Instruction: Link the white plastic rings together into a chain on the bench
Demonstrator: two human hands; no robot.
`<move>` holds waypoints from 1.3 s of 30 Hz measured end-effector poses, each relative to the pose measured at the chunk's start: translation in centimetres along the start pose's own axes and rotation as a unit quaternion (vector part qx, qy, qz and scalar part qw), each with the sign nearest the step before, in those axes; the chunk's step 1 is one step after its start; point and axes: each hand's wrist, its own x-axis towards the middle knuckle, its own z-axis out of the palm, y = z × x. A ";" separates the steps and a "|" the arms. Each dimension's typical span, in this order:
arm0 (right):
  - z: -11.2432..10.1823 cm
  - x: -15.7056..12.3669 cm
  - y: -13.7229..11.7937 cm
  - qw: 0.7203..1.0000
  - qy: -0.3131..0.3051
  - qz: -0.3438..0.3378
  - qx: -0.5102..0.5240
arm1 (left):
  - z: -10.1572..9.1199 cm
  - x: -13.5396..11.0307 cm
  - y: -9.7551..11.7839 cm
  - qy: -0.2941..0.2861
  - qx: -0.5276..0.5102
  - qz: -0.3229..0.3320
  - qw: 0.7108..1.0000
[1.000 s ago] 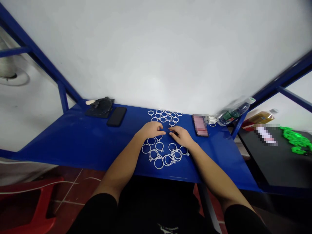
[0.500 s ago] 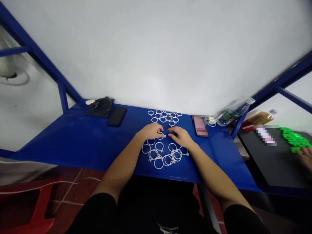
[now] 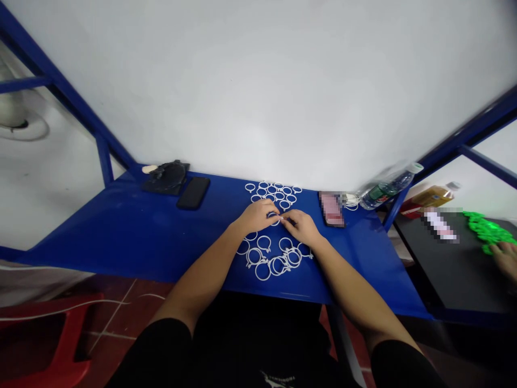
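Several white plastic rings lie on a blue table (image 3: pixel 121 231). One cluster of rings (image 3: pixel 274 192) sits by the wall, another cluster (image 3: pixel 272 257) lies near the front edge. My left hand (image 3: pixel 258 215) and my right hand (image 3: pixel 301 226) meet fingertip to fingertip between the two clusters. Both pinch one white ring (image 3: pixel 276 217), held just above the table top. The fingers of both hands are curled round it.
A black phone (image 3: pixel 193 193) and a dark pouch (image 3: pixel 166 177) lie at the back left. A phone with a blurred screen (image 3: pixel 332 208) and a lying water bottle (image 3: pixel 386 187) are at the right. Another person's hand (image 3: pixel 504 254) rests by green parts (image 3: pixel 484 227) on a black table.
My left hand moved right and up from the table with a white ring, and my right hand closed onto the same ring. The other person's hand shifted slightly by the green parts.
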 end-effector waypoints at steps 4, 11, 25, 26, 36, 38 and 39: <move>0.1 -0.1 0.0 1.000 0.014 -0.010 0.000 | 0.5 0.1 -0.1 0.015 -0.002 0.054 0.998; 0.0 -0.1 0.0 1.000 0.007 -0.016 0.003 | 0.5 0.2 0.0 -0.023 -0.003 0.049 0.999; 0.9 0.2 0.1 0.997 -0.011 0.070 -0.034 | 0.4 0.4 -0.2 -0.067 0.079 0.022 0.994; 1.0 0.2 0.2 0.996 -0.014 0.079 -0.034 | 0.3 0.4 -0.4 -0.068 0.101 0.006 0.993; 0.6 0.1 0.3 0.997 -0.028 0.077 -0.005 | -1.1 0.1 -2.1 -0.060 0.202 -0.148 0.966; 0.6 0.1 0.2 0.997 -0.031 0.073 -0.005 | -1.4 0.1 -2.2 -0.050 0.213 -0.176 0.960; 0.6 0.1 0.2 0.997 -0.030 0.070 -0.003 | -1.5 0.1 -2.3 -0.043 0.217 -0.188 0.957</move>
